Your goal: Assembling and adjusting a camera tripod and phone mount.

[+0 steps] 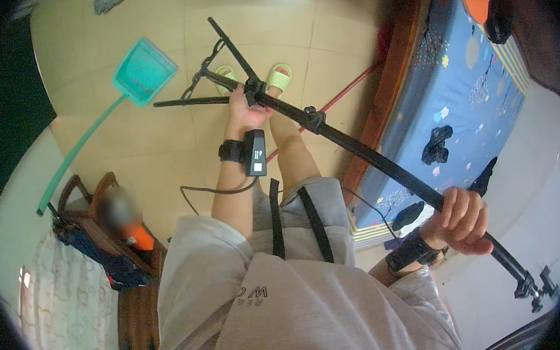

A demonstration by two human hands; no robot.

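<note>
A black tripod stand [377,160] lies slantwise across my view, its spread legs at the upper left and a small clamp mount [535,285] at the lower right. My left hand [249,109] grips it by the leg hub, with the fingers partly hidden behind the tube. Further along the pole, my right hand [461,222] is wrapped round the upper section. A thin chain [209,59] links two of the legs. Strapped to my left wrist is a black device [255,152] with a cable; a black band [407,254] circles the right wrist.
A turquoise dustpan [144,72] with a long handle lies to the left on the tiled floor. Behind the pole runs a red stick [347,87]. At right is a bed with a blue patterned cover [416,115] and black items. Wooden chairs [134,265] hold clothes at left.
</note>
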